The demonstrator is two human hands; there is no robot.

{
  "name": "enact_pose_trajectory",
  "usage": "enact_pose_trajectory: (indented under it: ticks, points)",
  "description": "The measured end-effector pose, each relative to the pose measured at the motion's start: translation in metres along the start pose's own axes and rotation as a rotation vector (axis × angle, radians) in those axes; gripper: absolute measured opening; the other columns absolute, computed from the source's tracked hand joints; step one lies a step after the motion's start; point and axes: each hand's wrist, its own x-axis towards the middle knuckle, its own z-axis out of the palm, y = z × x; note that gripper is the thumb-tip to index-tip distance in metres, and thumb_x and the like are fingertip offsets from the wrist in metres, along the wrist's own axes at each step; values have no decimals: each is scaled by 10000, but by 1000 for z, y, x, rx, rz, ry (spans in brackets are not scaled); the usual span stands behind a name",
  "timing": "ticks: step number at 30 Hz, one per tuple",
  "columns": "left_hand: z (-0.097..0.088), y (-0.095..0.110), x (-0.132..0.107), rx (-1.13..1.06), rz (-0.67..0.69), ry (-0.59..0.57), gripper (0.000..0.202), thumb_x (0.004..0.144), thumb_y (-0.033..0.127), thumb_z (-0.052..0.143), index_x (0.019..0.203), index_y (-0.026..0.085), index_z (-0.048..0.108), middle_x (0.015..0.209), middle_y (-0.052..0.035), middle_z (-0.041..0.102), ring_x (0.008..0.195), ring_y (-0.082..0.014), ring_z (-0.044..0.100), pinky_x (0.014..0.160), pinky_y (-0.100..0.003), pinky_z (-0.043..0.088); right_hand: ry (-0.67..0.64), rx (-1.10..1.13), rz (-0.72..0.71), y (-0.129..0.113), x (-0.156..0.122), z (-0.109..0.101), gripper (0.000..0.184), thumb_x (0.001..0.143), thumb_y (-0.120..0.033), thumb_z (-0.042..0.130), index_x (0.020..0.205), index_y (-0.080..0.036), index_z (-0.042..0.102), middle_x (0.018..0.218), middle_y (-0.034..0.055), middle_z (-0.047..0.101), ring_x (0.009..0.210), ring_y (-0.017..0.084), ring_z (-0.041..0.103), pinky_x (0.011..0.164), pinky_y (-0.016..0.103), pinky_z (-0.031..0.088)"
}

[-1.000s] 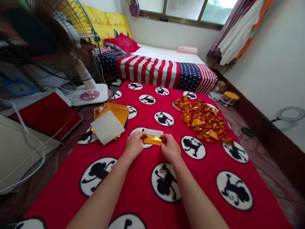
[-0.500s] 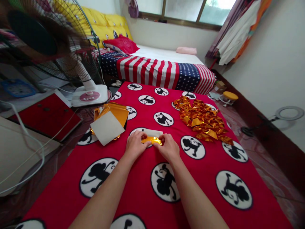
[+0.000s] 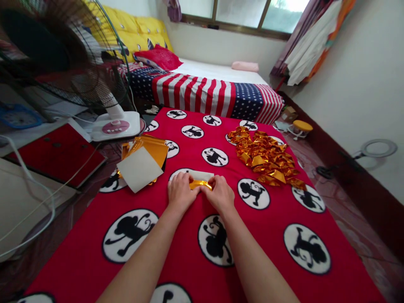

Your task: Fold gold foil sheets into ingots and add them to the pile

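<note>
A sheet of gold foil paper (image 3: 200, 184) lies curled between my two hands at the middle of the red cloth. Its pale back shows as a strip behind the shiny gold fold. My left hand (image 3: 181, 191) pinches the left end, thumb toward the middle. At the other end my right hand (image 3: 221, 192) grips the sheet, and the two thumbs nearly meet at the near edge. To the left rests a stack of gold paper sheets (image 3: 159, 150), with a pale sheet (image 3: 140, 169) face up on top. Folded gold foil pieces (image 3: 265, 155) are heaped on the right.
The red cloth (image 3: 252, 256) with monkey prints covers the surface under my hands. A running fan (image 3: 116, 126) stands at the left, beside a red panel (image 3: 57, 153). Beyond is a bed (image 3: 214, 92); a yellow stool (image 3: 302, 126) and a ring-shaped stand (image 3: 378, 148) are on the right.
The foil has rolled into a narrower band between my fingers. My hands have drawn slightly closer together, and the view has shifted a little.
</note>
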Motion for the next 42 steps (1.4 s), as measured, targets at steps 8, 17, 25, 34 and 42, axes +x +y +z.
enact_pose_trajectory:
  ticks: [8,17,25,34,42]
  points:
    - [0,-27,12,-244,56,-134,240,767,69,580,913,229,683,996,-24,696,950,-193,624,814,-300,475,-104,192,-43,23,11,-5,301,721,-66,574,919,-262,688,885,-35,663,817,122,614,652,221,375]
    - [0,-8,3,-69,21,-6,254,741,417,726,891,223,660,962,-52,677,948,-256,606,796,-364,461,-14,71,-34,10,2,-2,314,715,-419,730,959,-238,648,945,0,640,781,158,604,588,247,331]
    - [-1,-24,10,-230,62,-117,133,807,160,613,894,230,683,961,-19,689,897,-189,624,773,-299,460,-146,170,-60,24,14,-7,198,804,-159,578,932,-265,687,898,-17,667,820,142,618,643,241,362]
    - [7,7,0,136,-5,99,235,882,436,578,873,205,621,943,-86,660,949,-292,594,779,-392,416,171,-239,-57,-8,-5,17,303,918,-480,548,983,-186,576,989,84,615,856,217,623,627,285,360]
    - [4,-10,4,174,-15,67,112,932,280,515,944,204,597,991,-71,673,977,-269,607,751,-360,411,144,-228,-53,5,0,15,58,967,-264,492,977,-215,522,946,31,623,775,168,630,556,276,286]
